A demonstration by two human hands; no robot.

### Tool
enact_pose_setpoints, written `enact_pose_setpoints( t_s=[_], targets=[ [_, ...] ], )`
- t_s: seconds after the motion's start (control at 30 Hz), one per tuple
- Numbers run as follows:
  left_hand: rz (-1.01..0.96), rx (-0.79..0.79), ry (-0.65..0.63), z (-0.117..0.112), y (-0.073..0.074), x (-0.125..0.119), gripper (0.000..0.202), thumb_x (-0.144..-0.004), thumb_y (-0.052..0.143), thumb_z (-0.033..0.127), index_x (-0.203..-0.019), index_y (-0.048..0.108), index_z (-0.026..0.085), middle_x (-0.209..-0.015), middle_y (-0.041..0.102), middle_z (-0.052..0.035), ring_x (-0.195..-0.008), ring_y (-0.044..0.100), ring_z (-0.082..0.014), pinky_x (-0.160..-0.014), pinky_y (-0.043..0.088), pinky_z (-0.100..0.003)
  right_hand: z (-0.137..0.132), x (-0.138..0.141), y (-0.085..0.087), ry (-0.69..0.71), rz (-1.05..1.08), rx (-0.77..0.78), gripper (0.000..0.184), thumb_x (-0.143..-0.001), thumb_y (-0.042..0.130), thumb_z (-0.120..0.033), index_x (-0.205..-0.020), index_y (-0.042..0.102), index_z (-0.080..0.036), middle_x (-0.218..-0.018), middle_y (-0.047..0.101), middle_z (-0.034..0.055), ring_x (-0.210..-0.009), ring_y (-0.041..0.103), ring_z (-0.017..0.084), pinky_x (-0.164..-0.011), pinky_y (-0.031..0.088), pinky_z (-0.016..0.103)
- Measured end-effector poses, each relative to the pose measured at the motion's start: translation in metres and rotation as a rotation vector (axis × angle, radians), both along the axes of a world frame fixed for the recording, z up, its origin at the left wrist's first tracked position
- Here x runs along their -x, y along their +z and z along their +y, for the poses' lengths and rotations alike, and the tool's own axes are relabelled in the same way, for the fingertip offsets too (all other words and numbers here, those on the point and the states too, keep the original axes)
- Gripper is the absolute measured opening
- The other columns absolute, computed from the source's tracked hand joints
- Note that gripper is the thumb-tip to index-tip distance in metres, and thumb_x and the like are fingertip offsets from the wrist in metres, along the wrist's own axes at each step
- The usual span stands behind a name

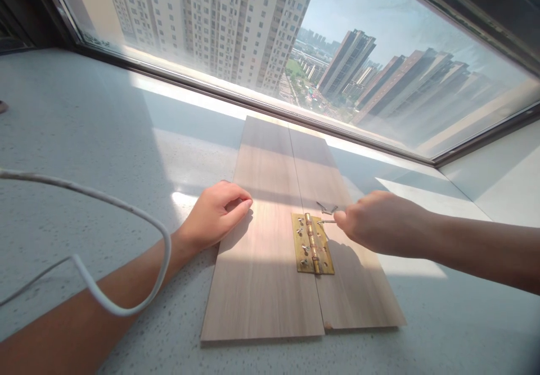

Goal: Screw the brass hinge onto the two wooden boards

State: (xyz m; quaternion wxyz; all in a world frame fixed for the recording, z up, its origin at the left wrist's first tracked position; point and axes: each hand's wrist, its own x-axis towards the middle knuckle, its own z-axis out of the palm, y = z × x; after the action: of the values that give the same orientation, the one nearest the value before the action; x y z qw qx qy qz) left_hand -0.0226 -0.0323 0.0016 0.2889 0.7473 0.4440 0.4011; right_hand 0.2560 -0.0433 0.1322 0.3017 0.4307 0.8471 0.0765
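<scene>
A brass hinge (pixel 311 245) lies opened flat across the seam between two wooden boards, the left board (pixel 261 285) and the right board (pixel 358 296). Several screws stand in its left leaf, some tilted. My right hand (pixel 371 223) is closed round a screwdriver (pixel 329 221); only the thin metal shaft shows, its tip at the upper hole of the right leaf. Loose screws (pixel 325 211) lie on the right board just above the hinge. My left hand (pixel 221 212) rests at the left board's edge, thumb and fingers pressed together; anything between them is hidden.
The boards lie on a pale speckled sill (pixel 105 139) beneath a large window with a dark frame (pixel 253 96). A white cable (pixel 113 307) loops across the lower left, in front of my left forearm. Tall buildings stand outside.
</scene>
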Motion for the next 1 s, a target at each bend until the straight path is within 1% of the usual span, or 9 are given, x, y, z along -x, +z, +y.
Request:
enact_pose_setpoints(
  t_s=[0.1, 0.2, 0.37, 0.5, 0.6, 0.67, 0.83, 0.9, 1.0],
  targets=[
    [-0.002, 0.008, 0.000, 0.000, 0.000, 0.000, 0.017, -0.088, 0.055, 0.022, -0.078, 0.069, 0.020, -0.079, 0.071, -0.0024, -0.080, 0.060, -0.0195, -0.073, 0.045, -0.034, 0.006, 0.007, 0.003, -0.011, -0.124, 0.096, 0.020, -0.079, 0.052, -0.005, -0.064, 0.056, -0.019, -0.053, 0.050, 0.0030, -0.047, 0.032, 0.012, -0.053, 0.023, 0.032],
    [-0.003, 0.008, 0.001, 0.000, 0.001, 0.000, 0.017, -0.088, 0.055, 0.022, -0.077, 0.069, 0.020, -0.079, 0.071, -0.0023, -0.080, 0.060, -0.0194, -0.073, 0.045, -0.034, 0.012, 0.011, 0.004, -0.216, -0.064, 0.115, 0.025, -0.087, 0.050, -0.023, -0.063, 0.056, -0.020, -0.066, 0.057, 0.0072, -0.056, 0.046, 0.017, -0.053, 0.027, 0.031],
    [-0.004, 0.008, 0.000, 0.000, 0.002, -0.001, 0.017, -0.088, 0.055, 0.022, -0.078, 0.069, 0.019, -0.078, 0.071, -0.0022, -0.079, 0.060, -0.0189, -0.072, 0.044, -0.033, 0.025, 0.021, 0.001, -0.668, 0.013, 0.191, 0.034, -0.084, 0.049, -0.030, -0.052, 0.047, -0.021, -0.055, 0.049, 0.0027, -0.049, 0.045, 0.015, -0.049, 0.027, 0.030],
    [-0.005, 0.007, -0.008, 0.001, 0.002, 0.000, 0.018, -0.088, 0.055, 0.021, -0.077, 0.068, 0.018, -0.078, 0.071, -0.0021, -0.079, 0.059, -0.0186, -0.073, 0.044, -0.033, 0.039, 0.036, 0.003, -0.773, 0.000, 0.246, 0.030, -0.081, 0.052, -0.034, -0.055, 0.053, -0.021, -0.057, 0.052, 0.0027, -0.044, 0.044, 0.014, -0.046, 0.028, 0.030],
    [-0.003, 0.006, -0.006, 0.001, 0.000, 0.000, 0.018, -0.088, 0.054, 0.021, -0.078, 0.068, 0.018, -0.079, 0.071, -0.0022, -0.080, 0.059, -0.0186, -0.074, 0.044, -0.033, 0.042, 0.043, 0.008, -0.738, -0.035, 0.267, 0.021, -0.077, 0.058, -0.034, -0.061, 0.057, -0.020, -0.065, 0.057, 0.0041, -0.050, 0.048, 0.015, -0.047, 0.031, 0.029],
    [-0.005, 0.006, -0.009, 0.001, 0.000, 0.000, 0.018, -0.088, 0.054, 0.021, -0.078, 0.068, 0.018, -0.079, 0.071, -0.0022, -0.080, 0.059, -0.0185, -0.075, 0.044, -0.033, 0.037, 0.042, 0.010, -0.615, -0.069, 0.236, 0.013, -0.075, 0.060, -0.026, -0.063, 0.057, -0.020, -0.068, 0.058, 0.0046, -0.056, 0.050, 0.016, -0.051, 0.030, 0.029],
    [-0.014, 0.014, -0.011, 0.001, -0.001, 0.000, 0.018, -0.089, 0.054, 0.021, -0.078, 0.069, 0.018, -0.079, 0.071, -0.0024, -0.081, 0.059, -0.0186, -0.075, 0.044, -0.033, 0.017, 0.021, 0.004, 0.072, -0.234, 0.149, 0.025, -0.076, 0.051, 0.002, -0.071, 0.065, -0.018, -0.070, 0.061, 0.0061, -0.058, 0.046, 0.016, -0.056, 0.024, 0.032],
    [-0.012, 0.017, -0.008, 0.001, -0.002, 0.000, 0.018, -0.089, 0.054, 0.021, -0.079, 0.069, 0.018, -0.080, 0.071, -0.0025, -0.082, 0.059, -0.0188, -0.076, 0.044, -0.034, 0.014, 0.015, 0.001, 0.100, -0.250, 0.185, 0.027, -0.074, 0.051, 0.005, -0.071, 0.066, -0.017, -0.070, 0.063, 0.0068, -0.058, 0.045, 0.016, -0.056, 0.023, 0.032],
    [-0.009, 0.019, -0.002, 0.001, -0.002, 0.000, 0.018, -0.089, 0.054, 0.021, -0.079, 0.069, 0.018, -0.080, 0.071, -0.0026, -0.082, 0.059, -0.0191, -0.076, 0.044, -0.034, 0.017, 0.013, -0.002, -0.022, -0.216, 0.201, 0.021, -0.079, 0.054, -0.005, -0.068, 0.066, -0.016, -0.069, 0.062, 0.0083, -0.058, 0.047, 0.017, -0.055, 0.024, 0.032]
  ],
)
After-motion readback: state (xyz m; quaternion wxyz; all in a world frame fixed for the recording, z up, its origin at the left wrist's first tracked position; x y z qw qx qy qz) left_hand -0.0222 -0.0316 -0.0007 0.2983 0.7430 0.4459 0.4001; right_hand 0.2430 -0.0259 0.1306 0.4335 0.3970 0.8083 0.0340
